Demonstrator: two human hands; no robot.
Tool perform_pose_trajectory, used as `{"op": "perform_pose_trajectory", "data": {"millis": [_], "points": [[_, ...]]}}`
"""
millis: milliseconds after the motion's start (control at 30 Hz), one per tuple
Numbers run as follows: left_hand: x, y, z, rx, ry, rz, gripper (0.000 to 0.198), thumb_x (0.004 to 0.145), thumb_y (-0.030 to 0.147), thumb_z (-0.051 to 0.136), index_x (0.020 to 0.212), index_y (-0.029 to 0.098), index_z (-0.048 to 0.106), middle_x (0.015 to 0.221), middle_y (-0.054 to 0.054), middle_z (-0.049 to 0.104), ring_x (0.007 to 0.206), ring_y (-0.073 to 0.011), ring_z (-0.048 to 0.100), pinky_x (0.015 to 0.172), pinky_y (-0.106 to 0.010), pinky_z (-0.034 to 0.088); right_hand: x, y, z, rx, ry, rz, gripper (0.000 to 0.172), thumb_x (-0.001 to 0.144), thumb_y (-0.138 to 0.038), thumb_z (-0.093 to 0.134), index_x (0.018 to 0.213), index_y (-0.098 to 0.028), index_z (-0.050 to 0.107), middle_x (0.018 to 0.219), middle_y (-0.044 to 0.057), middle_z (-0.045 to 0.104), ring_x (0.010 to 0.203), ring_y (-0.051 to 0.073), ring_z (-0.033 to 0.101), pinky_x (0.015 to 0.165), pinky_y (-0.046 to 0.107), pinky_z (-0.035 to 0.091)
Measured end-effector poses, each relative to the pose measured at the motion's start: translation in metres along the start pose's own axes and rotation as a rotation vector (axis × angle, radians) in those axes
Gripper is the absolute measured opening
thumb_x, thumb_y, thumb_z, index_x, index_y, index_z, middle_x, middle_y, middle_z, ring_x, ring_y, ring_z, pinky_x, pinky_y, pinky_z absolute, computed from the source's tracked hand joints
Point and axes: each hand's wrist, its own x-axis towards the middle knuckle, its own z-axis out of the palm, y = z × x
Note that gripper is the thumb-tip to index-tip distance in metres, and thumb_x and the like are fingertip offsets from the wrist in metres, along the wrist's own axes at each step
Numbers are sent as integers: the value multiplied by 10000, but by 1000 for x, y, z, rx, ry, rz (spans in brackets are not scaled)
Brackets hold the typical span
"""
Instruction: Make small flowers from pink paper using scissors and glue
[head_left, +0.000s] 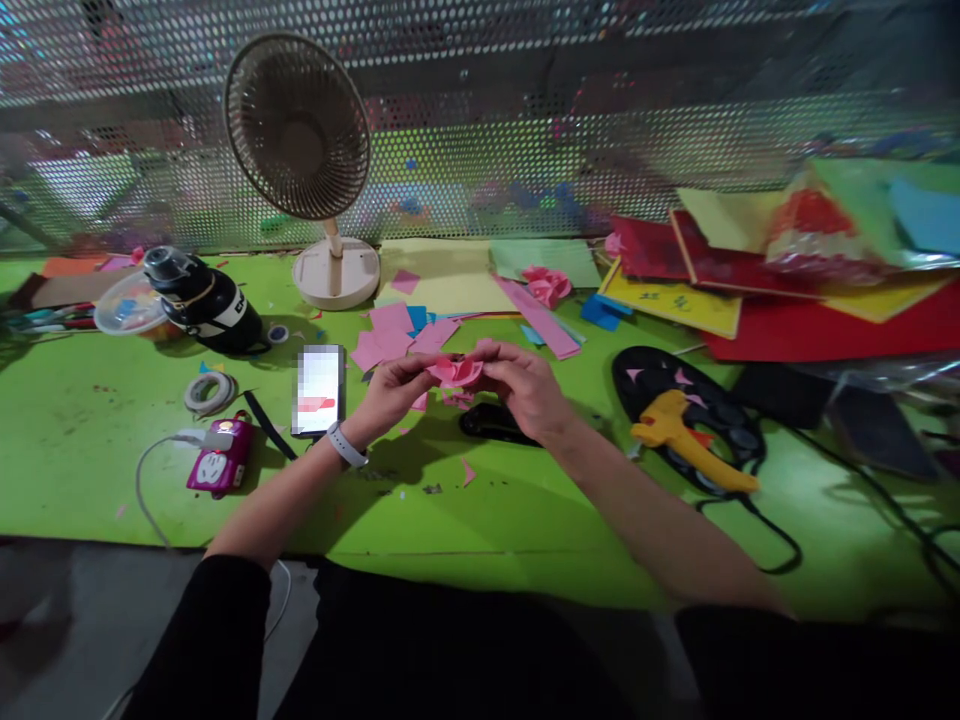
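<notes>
Both my hands meet above the middle of the green table, pinching a small folded pink paper piece between them. My left hand, with a white band on its wrist, grips the piece's left end. On the right end, my right hand has its fingers closed. A black object lies on the table just under my right hand. Small pink paper scraps lie below the hands.
A phone with a lit screen lies left of my hands. Pink paper squares, a desk fan, a black bottle, a tape roll and a pink charger are nearby. A yellow glue gun and coloured paper sheets lie at right.
</notes>
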Motion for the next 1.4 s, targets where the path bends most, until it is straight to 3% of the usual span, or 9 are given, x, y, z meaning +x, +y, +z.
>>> {"op": "perform_pose_trajectory", "data": {"millis": [100, 233, 367, 500, 600, 767, 967, 1167, 1400], "points": [[2, 4, -4, 215, -30, 143, 255, 878, 212, 656, 1115, 194, 747, 1053, -95, 759, 938, -156, 707, 861, -327, 584, 0, -2, -3, -198, -58, -61, 174, 778, -210, 690, 951, -192, 709, 889, 32, 743, 773, 158, 713, 719, 319, 625], [4, 7, -8, 437, -34, 335, 329, 891, 133, 602, 1190, 210, 718, 1046, -90, 762, 932, -147, 715, 847, -309, 597, -4, -3, -4, -529, -65, -263, 307, 852, -273, 679, 1151, -202, 674, 1016, 71, 761, 865, 192, 731, 744, 344, 625], [3, 8, -12, 644, -49, 463, 367, 919, 116, 550, 1243, 225, 683, 1029, -72, 762, 902, -132, 714, 816, -290, 596, -6, -3, -4, -842, -12, -566, 210, 922, -257, 613, 1098, -215, 717, 994, 78, 777, 846, 208, 733, 739, 368, 613], [3, 7, -15, 799, -65, 512, 371, 937, 122, 524, 1266, 220, 664, 970, -68, 764, 848, -127, 705, 756, -271, 584, -5, -2, -4, -965, 48, -794, 199, 948, -199, 576, 1072, -223, 730, 914, 65, 783, 837, 209, 733, 770, 384, 597], [3, 6, -16, 733, -75, 475, 345, 932, 140, 546, 1244, 208, 679, 945, -69, 771, 810, -127, 710, 727, -257, 582, -4, 0, -6, -976, 58, -876, 189, 955, -192, 574, 1057, -224, 730, 884, 58, 781, 816, 203, 728, 777, 381, 591], [3, 2, -13, 455, -104, 312, 284, 937, 220, 577, 1184, 179, 713, 1000, -98, 777, 835, -149, 732, 743, -282, 606, -2, 8, -6, -1158, 58, -910, 143, 952, -233, 592, 1012, -189, 715, 895, 94, 774, 801, 211, 712, 739, 361, 579], [1, 8, -12, 691, -81, 318, 271, 912, 185, 583, 1137, 212, 732, 977, -78, 782, 799, -152, 724, 731, -296, 586, -1, 8, -7, -1260, 2, -787, 191, 980, -246, 523, 942, -204, 706, 883, 108, 756, 819, 237, 694, 769, 413, 560], [0, 9, -10, 786, -69, 390, 274, 910, 192, 569, 1144, 203, 712, 955, -75, 773, 814, -162, 714, 755, -300, 560, -6, 1, -7, -1125, -60, -663, 258, 975, -272, 515, 1161, -206, 680, 994, 120, 747, 927, 271, 690, 879, 477, 548], [-9, 12, 4, 1022, 3, 445, 281, 941, 190, 482, 1138, 152, 679, 881, -98, 766, 727, -163, 693, 714, -285, 523, -10, 0, 0, -1208, 11, -735, 217, 967, -230, 495, 1039, -185, 695, 881, 102, 751, 791, 241, 688, 791, 403, 545]]}}
